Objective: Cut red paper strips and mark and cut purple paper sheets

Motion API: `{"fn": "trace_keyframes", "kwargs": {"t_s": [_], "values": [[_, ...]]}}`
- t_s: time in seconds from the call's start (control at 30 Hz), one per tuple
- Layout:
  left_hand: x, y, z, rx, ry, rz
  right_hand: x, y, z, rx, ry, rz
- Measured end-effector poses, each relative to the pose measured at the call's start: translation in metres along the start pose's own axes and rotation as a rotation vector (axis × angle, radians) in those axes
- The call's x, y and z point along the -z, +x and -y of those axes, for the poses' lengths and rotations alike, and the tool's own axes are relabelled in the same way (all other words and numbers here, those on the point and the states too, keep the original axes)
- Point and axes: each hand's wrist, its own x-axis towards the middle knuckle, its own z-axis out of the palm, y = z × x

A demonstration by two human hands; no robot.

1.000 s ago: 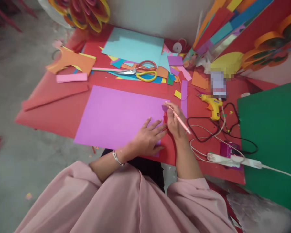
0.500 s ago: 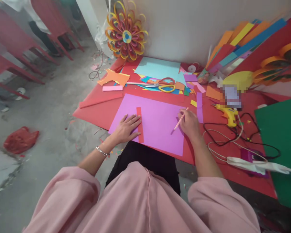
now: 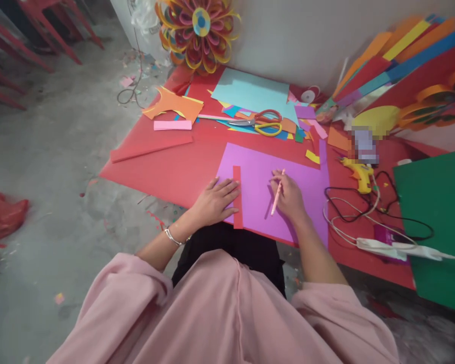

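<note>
A purple sheet of paper [image 3: 258, 174] lies on the red table in front of me. Across its left part runs a narrow red strip [image 3: 237, 202], its lower end reaching the sheet's near edge. My left hand [image 3: 218, 202] rests flat, fingers spread, with the fingertips on the strip and the palm over the sheet's left edge. In my right hand [image 3: 288, 194] is a pink-and-white pencil [image 3: 277, 198], held between the fingers and slanting down toward the sheet. Whether its lower end touches the paper I cannot tell.
Beyond the sheet lie scissors [image 3: 267, 123], paper scraps, an orange cut-out [image 3: 174, 105] and a light blue sheet [image 3: 254, 91]. On the right are a yellow glue gun [image 3: 360, 174], tangled cables, a power strip [image 3: 394, 247] and a green board [image 3: 436, 222]. A paper flower [image 3: 200, 30] stands behind.
The purple sheet has slid to the right across the table, with the red strip and my left hand moving along. The pencil in my right hand now sits more upright. My view has shifted too.
</note>
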Motion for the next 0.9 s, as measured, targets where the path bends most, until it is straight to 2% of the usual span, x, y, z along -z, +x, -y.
{"fn": "trace_keyframes", "kwargs": {"t_s": [0.17,0.27,0.37,0.47,0.57,0.63,0.73,0.9], "values": [[0.021,-0.022,0.049,-0.048,-0.089,-0.004,0.002,0.011,0.000,-0.003,-0.071,0.013],[0.028,-0.020,0.063,-0.079,-0.123,0.017,0.002,0.018,0.006,-0.005,-0.111,0.023],[0.031,-0.014,0.074,-0.098,-0.136,0.036,-0.003,0.024,0.026,-0.043,-0.146,0.001],[0.030,-0.010,0.081,-0.117,-0.148,0.031,-0.024,0.032,0.061,-0.043,-0.087,-0.014],[0.028,-0.010,0.082,-0.116,-0.152,0.016,-0.057,0.041,0.096,0.007,0.013,0.052],[0.027,-0.011,0.080,-0.103,-0.140,0.009,-0.077,0.047,0.110,0.032,0.035,0.089],[0.026,-0.012,0.078,-0.081,-0.115,-0.008,-0.093,0.050,0.114,0.047,0.027,0.108],[0.027,-0.011,0.080,-0.052,-0.152,-0.021,-0.095,0.050,0.108,0.026,-0.014,0.110]]}}
